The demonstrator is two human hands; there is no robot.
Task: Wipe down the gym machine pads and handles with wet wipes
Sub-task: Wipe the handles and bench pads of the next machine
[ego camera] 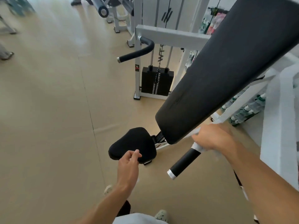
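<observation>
Under your right hand (pixel 212 138) a white wipe (pixel 198 147) wrapped round the black handle (pixel 186 160), fingers curled on it, back pad (pixel 226 70) just above, your left hand (pixel 129 160) loosely curled, holding nothing, over the seat (pixel 131 141).

Black pads (pixel 226 65), white frame (pixel 171 35), beige floor (pixel 48 110).

Seat pad (pixel 132 143) left of handle (pixel 184 162), back pad (pixel 226 75) above.

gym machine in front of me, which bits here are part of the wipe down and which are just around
Part of the job:
near handle
wet wipe under the right hand
back pad
seat pad
far handle

Just around:
weight stack
bottles
other machines
</observation>
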